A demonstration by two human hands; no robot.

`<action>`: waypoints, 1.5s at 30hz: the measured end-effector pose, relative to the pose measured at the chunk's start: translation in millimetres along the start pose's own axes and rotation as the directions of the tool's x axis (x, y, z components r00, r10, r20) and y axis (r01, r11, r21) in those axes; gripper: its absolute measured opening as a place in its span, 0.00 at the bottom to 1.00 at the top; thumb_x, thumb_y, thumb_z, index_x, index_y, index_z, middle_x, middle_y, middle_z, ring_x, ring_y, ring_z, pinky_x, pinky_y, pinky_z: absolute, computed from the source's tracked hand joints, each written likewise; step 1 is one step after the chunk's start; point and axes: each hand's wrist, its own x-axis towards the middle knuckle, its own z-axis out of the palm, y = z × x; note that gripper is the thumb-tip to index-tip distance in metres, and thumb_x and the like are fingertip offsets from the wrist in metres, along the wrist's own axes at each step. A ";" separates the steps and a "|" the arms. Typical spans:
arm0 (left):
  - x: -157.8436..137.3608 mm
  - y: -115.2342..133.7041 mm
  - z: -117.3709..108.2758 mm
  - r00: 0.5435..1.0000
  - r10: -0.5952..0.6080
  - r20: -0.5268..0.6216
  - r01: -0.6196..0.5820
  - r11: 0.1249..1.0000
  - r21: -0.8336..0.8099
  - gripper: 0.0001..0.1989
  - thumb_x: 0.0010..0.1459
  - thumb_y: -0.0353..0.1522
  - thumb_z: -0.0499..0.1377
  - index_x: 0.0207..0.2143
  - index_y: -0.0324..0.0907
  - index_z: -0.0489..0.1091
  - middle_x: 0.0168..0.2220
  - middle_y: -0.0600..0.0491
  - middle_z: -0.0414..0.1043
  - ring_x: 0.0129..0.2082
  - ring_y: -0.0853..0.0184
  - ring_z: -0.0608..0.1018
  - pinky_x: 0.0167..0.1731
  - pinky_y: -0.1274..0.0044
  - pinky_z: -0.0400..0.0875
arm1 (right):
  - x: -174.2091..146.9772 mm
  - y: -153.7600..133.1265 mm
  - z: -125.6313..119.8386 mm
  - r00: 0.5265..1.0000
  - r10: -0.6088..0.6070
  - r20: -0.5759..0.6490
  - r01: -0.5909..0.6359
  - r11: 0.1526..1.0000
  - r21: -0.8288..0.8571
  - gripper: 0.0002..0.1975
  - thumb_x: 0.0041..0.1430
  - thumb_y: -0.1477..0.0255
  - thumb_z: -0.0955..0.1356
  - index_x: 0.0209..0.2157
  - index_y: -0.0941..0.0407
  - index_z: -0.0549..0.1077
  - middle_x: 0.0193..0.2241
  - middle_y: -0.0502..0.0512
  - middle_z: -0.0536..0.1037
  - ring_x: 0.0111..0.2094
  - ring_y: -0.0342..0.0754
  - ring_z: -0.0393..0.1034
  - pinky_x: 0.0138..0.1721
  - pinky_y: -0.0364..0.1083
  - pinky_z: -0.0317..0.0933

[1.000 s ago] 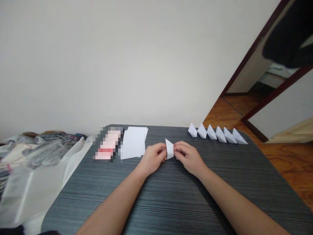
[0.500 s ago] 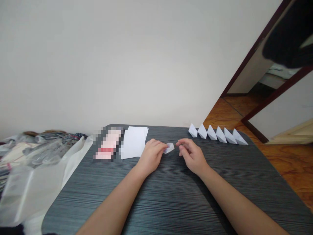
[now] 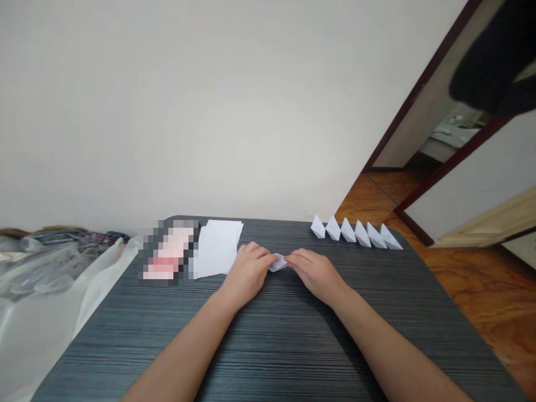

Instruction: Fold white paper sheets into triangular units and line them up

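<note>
A small piece of folded white paper (image 3: 278, 262) is between my two hands, just above the middle of the dark table (image 3: 268, 346). My left hand (image 3: 248, 272) pinches its left end between thumb and fingers. At the right end, the fingertips of my right hand (image 3: 315, 273) are closed on it too. Part of the folded paper is hidden behind the fingertips. Left of my left hand lies a stack of white paper sheets (image 3: 216, 248). Several folded white paper boats (image 3: 334, 229) stand in a row at the table's far right.
A blurred-out flat pink and black item (image 3: 170, 251) lies at the table's far left. A pale wall (image 3: 251, 111) rises behind the table. Plastic-covered bundles (image 3: 42, 268) are heaped to the left. Wooden floor (image 3: 469, 279) and a doorway are to the right.
My right hand has moved left and closed on the right end of the folded paper; before, it was apart from it. The left hand keeps its hold. The view has shifted slightly.
</note>
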 end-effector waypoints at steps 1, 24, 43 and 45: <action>0.0 0.2 0.1 1.000 -0.004 -0.031 0.003 1.000 -0.010 0.14 0.61 0.27 0.47 0.42 0.44 0.70 0.37 0.49 0.70 0.38 0.64 0.67 0.39 0.70 0.61 | 0.0 0.0 -0.5 1.000 0.003 -0.001 -0.003 1.000 -0.003 0.12 0.63 0.74 0.59 0.42 0.54 0.72 0.36 0.56 0.75 0.37 0.47 0.70 0.39 0.45 0.64; -1.9 -1.9 7.4 0.973 -0.188 -0.136 0.175 0.979 -0.099 0.10 0.60 0.29 0.48 0.38 0.41 0.68 0.34 0.49 0.69 0.37 0.63 0.70 0.40 0.70 0.65 | 8.9 40.1 7.4 0.914 0.311 -0.259 -0.386 0.865 -0.322 0.11 0.63 0.72 0.58 0.35 0.56 0.71 0.31 0.57 0.76 0.35 0.49 0.70 0.36 0.45 0.59; -2.7 -4.6 5.1 0.969 -0.206 -0.137 0.198 0.978 -0.070 0.11 0.60 0.30 0.47 0.37 0.41 0.69 0.33 0.49 0.70 0.36 0.63 0.70 0.39 0.70 0.65 | 8.3 33.9 5.4 0.890 0.380 -0.252 -0.442 0.855 -0.272 0.12 0.60 0.66 0.62 0.41 0.57 0.70 0.31 0.57 0.76 0.34 0.51 0.71 0.34 0.47 0.61; -3.1 -6.8 1.7 0.957 -0.238 -0.166 0.239 0.971 -0.020 0.11 0.60 0.31 0.47 0.37 0.41 0.69 0.33 0.48 0.70 0.36 0.62 0.70 0.39 0.69 0.64 | 6.8 25.5 3.1 0.895 0.373 -0.246 -0.433 0.859 -0.272 0.13 0.61 0.65 0.61 0.42 0.57 0.70 0.31 0.57 0.76 0.33 0.52 0.71 0.33 0.48 0.62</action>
